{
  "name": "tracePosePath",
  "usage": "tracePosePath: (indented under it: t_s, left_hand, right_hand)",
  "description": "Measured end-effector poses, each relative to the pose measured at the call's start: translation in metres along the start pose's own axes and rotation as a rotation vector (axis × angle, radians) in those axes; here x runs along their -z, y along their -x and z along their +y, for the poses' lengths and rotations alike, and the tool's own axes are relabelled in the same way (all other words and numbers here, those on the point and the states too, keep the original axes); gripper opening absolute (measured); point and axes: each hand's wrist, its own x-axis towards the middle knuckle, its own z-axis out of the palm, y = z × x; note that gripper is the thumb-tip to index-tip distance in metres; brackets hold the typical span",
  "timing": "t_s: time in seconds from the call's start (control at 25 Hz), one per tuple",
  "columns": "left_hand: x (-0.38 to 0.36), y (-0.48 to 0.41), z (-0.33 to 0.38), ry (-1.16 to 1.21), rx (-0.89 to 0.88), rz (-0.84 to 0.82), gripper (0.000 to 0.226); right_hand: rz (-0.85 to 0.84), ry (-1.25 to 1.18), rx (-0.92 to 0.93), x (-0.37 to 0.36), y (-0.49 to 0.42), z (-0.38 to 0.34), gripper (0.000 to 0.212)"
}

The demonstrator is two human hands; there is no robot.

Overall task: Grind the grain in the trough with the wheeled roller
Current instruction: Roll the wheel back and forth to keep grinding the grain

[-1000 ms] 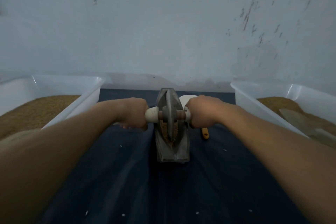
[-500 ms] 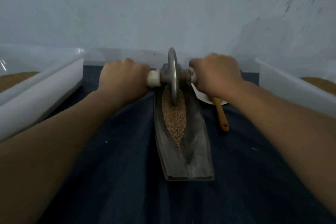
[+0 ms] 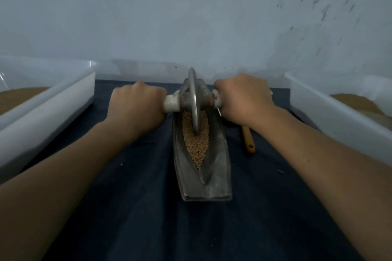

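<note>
a: both fists are on it. the left hand (image 3: 135, 108) is wrapped round the pale stub handle (image 3: 170, 105) at nine o'clock of the wheel, and the right hand (image 3: 244, 99) grips its twin at three o'clock.

b: and the flat grey metal wheeled roller (image 3: 194, 99) stands upright on its edge, up toward the twelve o'clock end of the long grey boat-shaped metal trough (image 3: 214, 176).

a: its rim is biting into the tan grain (image 3: 196, 144), which lies along the groove from under the wheel down toward six o'clock. the six o'clock end is bare metal.

b: how far along, you reckon?

a: early to middling, i'd say. the kernels look whole and pebbly, with no flour i can make out in this dim light. plenty of passes left.

b: around it there's a dark blue cloth (image 3: 148, 207) underneath, a white plastic tub (image 3: 53, 108) at nine o'clock and another white tub (image 3: 318, 108) at three, both with brown stuff inside. an orange wooden handle (image 3: 248, 140) lies at two o'clock, just beside the trough.
</note>
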Motion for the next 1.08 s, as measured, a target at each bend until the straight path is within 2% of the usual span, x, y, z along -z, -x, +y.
tracePosePath:
  t_s: [0.12,0.24,0.48,0.56,0.68,0.76,0.88,0.96,1.08]
  left_hand:
    - [0.025,0.013,-0.003,-0.012,-0.062,-0.130,0.013]
    - [0.043,0.016,-0.005,-0.019,-0.140,-0.199,0.014]
    - [0.025,-0.013,-0.008,0.072,-0.115,-0.332,0.018]
    - [0.015,-0.028,-0.011,0.109,-0.089,-0.370,0.018]
    - [0.004,-0.040,-0.012,0.157,-0.040,-0.387,0.019]
    - [0.004,-0.039,-0.012,0.167,-0.041,-0.390,0.019]
    - [0.018,-0.026,-0.009,0.171,-0.071,-0.410,0.017]
    - [0.031,-0.012,-0.009,0.157,-0.104,-0.445,0.016]
    - [0.046,0.008,-0.013,0.114,-0.179,-0.426,0.020]
  right_hand:
    - [-0.208,-0.062,0.006,0.022,0.017,-0.003,0.025]
    - [-0.378,-0.166,-0.019,0.035,0.037,0.003,0.017]
    - [-0.421,-0.134,-0.027,0.022,0.010,0.005,0.014]
    - [-0.320,-0.067,-0.042,0.010,-0.004,0.004,0.016]
    - [0.010,0.053,-0.078,-0.005,-0.010,-0.001,0.024]
    - [0.051,0.057,-0.068,-0.005,-0.007,-0.005,0.018]
    - [-0.034,0.030,-0.018,0.009,0.004,-0.005,0.011]
    - [-0.183,-0.031,0.032,0.025,0.015,-0.002,0.018]
    - [-0.442,-0.154,0.025,0.046,0.036,0.005,0.014]
